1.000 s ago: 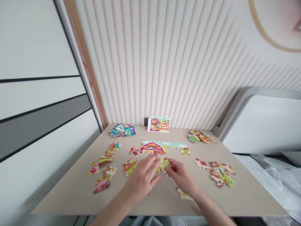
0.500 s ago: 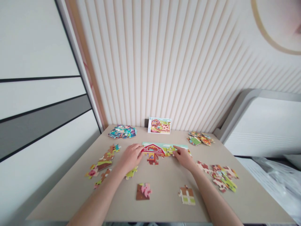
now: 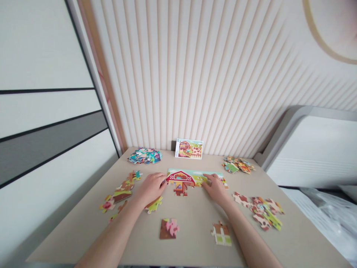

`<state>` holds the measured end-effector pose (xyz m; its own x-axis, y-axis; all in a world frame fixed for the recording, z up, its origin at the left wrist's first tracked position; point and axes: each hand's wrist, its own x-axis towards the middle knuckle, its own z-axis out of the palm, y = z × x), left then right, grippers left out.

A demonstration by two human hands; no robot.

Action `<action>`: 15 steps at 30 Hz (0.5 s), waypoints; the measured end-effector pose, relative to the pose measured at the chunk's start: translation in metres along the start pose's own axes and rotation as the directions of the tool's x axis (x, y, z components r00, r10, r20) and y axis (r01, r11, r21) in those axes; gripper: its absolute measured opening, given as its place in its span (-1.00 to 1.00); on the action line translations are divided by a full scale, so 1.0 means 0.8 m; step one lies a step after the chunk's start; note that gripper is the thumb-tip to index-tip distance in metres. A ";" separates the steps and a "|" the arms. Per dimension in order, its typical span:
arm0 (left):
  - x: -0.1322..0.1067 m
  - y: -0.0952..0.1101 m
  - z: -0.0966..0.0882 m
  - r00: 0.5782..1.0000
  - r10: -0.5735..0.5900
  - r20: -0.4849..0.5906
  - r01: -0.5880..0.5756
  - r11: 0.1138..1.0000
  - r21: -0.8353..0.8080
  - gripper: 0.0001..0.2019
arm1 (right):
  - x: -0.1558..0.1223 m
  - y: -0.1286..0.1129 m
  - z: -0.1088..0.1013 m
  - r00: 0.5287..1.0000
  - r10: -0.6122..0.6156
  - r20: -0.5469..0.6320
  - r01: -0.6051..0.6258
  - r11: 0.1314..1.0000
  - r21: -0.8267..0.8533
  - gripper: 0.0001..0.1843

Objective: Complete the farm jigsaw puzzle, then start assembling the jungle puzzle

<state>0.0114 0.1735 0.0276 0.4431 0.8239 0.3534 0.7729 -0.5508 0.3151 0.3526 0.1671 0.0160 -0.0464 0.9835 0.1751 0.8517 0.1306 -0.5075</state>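
A partly assembled farm jigsaw puzzle (image 3: 195,178) lies mid-table, with a red barn at its left end. My left hand (image 3: 150,189) rests with its fingertips at the barn's left side, touching the puzzle. My right hand (image 3: 216,189) lies on the puzzle's green right part, fingers spread, with no separate piece visible in it. A green puzzle piece (image 3: 154,205) lies just below my left hand. Nearer me are a pink-and-brown piece (image 3: 169,229) and a piece with a green-and-white door (image 3: 221,234).
A farm picture card (image 3: 189,149) stands against the wall. Piles of puzzle pieces lie on the beige table (image 3: 192,253): a blue-green pile (image 3: 144,156), an orange-green pile (image 3: 237,165), a cow-patterned group (image 3: 262,212), and a scattered strip (image 3: 121,193). Ribbed wall panelling rises behind.
Both hands have moved apart from the table's middle onto the puzzle. The green piece held between them earlier no longer shows there, and the puzzle's green section looks fuller. The loose pieces nearer me are uncovered.
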 end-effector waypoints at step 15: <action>-0.002 -0.004 0.002 1.000 -0.005 0.016 0.005 1.000 -0.027 -0.72 | -0.019 -0.007 -0.023 0.982 -0.176 -0.070 0.176 0.984 -0.006 -0.59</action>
<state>0.0091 0.1741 0.0244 0.4469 0.8285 0.3375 0.7623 -0.5501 0.3410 0.3583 0.1492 0.0314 -0.1592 0.9337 0.3207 0.8333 0.3012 -0.4635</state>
